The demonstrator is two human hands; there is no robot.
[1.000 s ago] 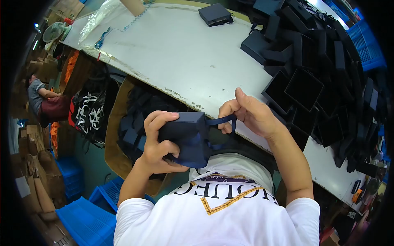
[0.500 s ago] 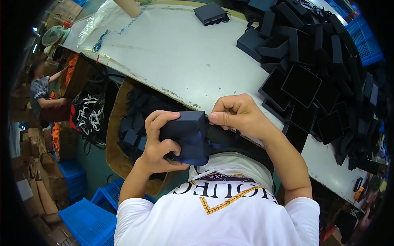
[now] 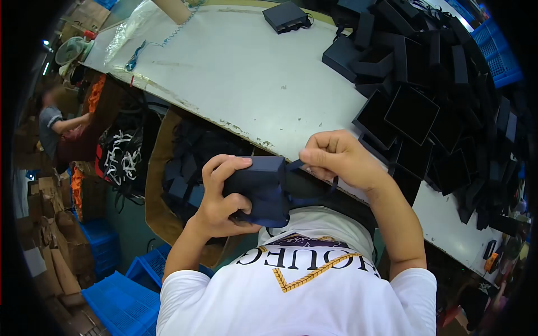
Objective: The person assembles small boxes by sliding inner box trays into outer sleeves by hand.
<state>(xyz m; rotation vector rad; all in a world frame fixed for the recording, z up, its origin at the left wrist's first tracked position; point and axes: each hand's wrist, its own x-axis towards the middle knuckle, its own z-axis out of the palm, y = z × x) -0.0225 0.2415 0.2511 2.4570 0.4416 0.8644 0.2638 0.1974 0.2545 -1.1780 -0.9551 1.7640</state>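
Navy box (image 3: 255,187) in front of the white shirt (image 3: 297,285), just off the near edge of the table (image 3: 241,73): I see the left hand (image 3: 218,193) gripping it from the left, fingers bent and hiding part of it. To its right, the right hand (image 3: 342,159) is raised, thumb and curled forefinger pinching the ribbon (image 3: 295,164) that loops from the box's side. I have a carton (image 3: 154,190) to the left and piled dark boxes (image 3: 414,115) to the right.

The white worktable (image 3: 235,73) bears heaped dark boxes (image 3: 412,115), 1 separate dark box (image 3: 284,17), clear plastic (image 3: 130,27), a cardboard tube (image 3: 172,9) and a coiled cord (image 3: 171,38)
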